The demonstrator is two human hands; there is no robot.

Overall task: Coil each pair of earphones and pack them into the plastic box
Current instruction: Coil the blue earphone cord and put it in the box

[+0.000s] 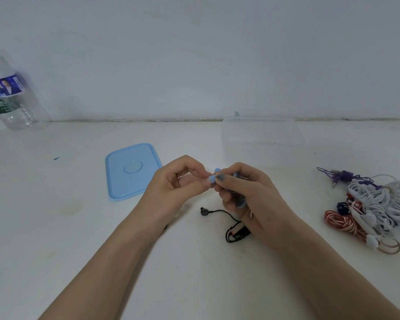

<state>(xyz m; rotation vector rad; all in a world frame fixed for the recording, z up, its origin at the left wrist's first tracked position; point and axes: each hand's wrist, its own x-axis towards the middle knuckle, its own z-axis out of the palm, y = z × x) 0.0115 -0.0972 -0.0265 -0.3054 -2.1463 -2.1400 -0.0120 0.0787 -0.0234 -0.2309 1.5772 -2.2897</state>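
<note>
Blue earphones (226, 188) bundled in right hand (245, 192), fingers curled round the coil; left hand (178, 183) pinches the loose bud end. Plastic box (261, 139) sits just beyond the right hand — nearer arm, short forward drop.

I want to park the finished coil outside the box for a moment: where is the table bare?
Bare table lies left of the blue lid, toward the water bottle, and near the front edge between the forearms. The right is crowded: the earphone pile sits there, and black earphones lie under the right hand.
</note>
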